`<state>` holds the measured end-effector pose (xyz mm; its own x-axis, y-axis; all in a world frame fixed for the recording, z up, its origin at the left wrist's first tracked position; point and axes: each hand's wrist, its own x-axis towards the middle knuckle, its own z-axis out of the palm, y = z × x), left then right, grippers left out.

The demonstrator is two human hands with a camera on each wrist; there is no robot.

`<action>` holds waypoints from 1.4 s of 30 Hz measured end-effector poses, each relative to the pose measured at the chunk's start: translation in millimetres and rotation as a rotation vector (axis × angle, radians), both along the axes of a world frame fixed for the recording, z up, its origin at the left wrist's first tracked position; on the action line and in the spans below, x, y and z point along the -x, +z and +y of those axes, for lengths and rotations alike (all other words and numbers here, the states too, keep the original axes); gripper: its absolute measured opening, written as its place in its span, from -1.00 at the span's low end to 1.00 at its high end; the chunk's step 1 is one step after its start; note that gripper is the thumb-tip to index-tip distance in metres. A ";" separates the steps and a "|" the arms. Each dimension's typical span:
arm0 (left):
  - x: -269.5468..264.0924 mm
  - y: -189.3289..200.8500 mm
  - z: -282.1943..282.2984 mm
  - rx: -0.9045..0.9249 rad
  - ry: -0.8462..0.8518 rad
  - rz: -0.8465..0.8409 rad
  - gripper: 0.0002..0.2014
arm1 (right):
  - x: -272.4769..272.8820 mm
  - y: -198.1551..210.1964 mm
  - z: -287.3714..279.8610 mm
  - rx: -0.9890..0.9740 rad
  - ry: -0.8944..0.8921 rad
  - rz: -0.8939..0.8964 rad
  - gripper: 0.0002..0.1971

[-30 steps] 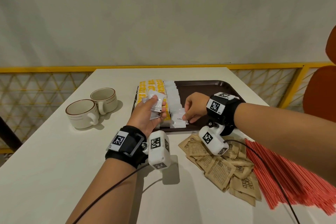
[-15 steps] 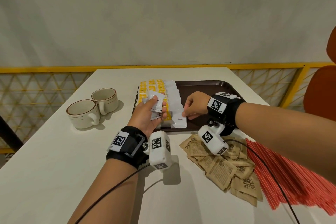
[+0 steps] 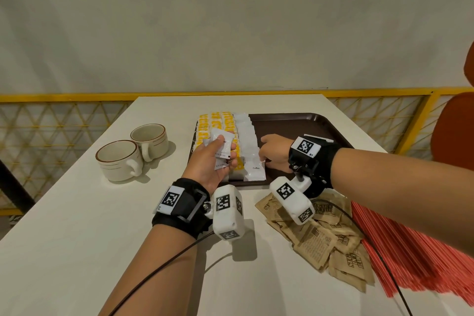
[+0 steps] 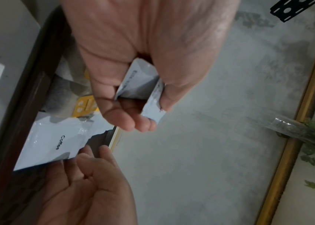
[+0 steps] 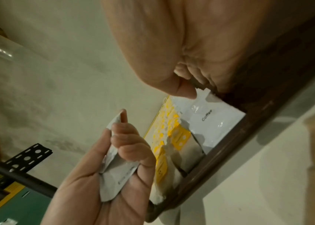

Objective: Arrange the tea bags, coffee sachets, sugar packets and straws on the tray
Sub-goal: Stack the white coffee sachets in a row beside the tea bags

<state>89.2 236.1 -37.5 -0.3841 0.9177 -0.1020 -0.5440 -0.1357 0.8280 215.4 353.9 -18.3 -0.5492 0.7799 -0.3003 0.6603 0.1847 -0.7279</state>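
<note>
My R hand (image 3: 275, 152) has slid the coffee sachet (image 3: 254, 170) flat onto the tray (image 3: 295, 123), fingertips pinching its edge; row nearly done. L hand (image 3: 213, 161) clutches spare sachets (image 3: 221, 147).

A white table (image 3: 77, 238) carries two cups (image 3: 133, 154), a brown tray (image 3: 307, 120), a heap of brown sugar packets (image 3: 328, 238) and red straws (image 3: 423, 259) at its right edge.
</note>
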 end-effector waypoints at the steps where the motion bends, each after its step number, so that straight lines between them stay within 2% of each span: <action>1: 0.0 -0.2 0.2 -0.004 -0.002 -0.002 -0.86 | -0.8 -0.6 0.0 0.011 0.003 0.009 -0.55; 8: 0.9 -2.8 1.9 -0.013 -0.007 -0.002 -0.87 | -5.0 2.4 -9.1 -0.004 -0.031 0.049 -0.53; 11: 0.2 -3.8 5.0 -0.055 0.032 0.053 -0.80 | -5.6 11.0 -15.1 0.009 -0.078 0.226 -0.47; 13: 0.1 -0.9 11.1 -0.086 0.052 0.108 -0.69 | -6.5 20.7 -21.8 0.202 -0.001 0.434 -0.54; 15: -1.5 6.5 19.5 -0.089 0.016 0.140 -0.64 | -6.7 30.0 -30.7 0.407 0.064 0.556 -0.62; 19: -7.5 32.5 42.4 -0.108 -0.124 0.439 -0.67 | -2.6 39.1 -29.9 0.399 0.081 0.635 -0.65; 23: 2.0 59.7 73.2 -0.056 -0.217 0.694 -0.72 | -1.6 47.7 0.1 0.351 -0.037 0.754 -0.73; 27: 26.7 81.0 105.0 0.062 -0.203 0.960 -0.92 | -0.4 50.4 41.3 0.242 -0.140 0.733 -0.75; 30: 40.4 81.9 138.0 0.160 -0.192 1.105 -0.90 | 6.5 46.9 69.8 0.161 -0.205 0.663 -0.72; 35: 48.5 79.2 197.7 0.268 -0.213 1.330 -0.84 | 27.0 37.9 116.9 0.110 -0.291 0.628 -0.90; 38: 52.8 78.2 223.8 0.301 -0.234 1.410 -0.96 | 35.3 31.9 144.5 0.142 -0.346 0.634 -0.73; 42: 63.2 71.3 250.0 0.365 -0.285 1.519 -0.88 | 39.0 18.5 176.8 0.094 -0.368 0.553 -0.70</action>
<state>26.0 486.1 33.8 -0.1564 0.9875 -0.0210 0.8129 0.1407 0.5651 176.4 530.7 0.2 -0.3451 0.9299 -0.1270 0.1931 -0.0621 -0.9792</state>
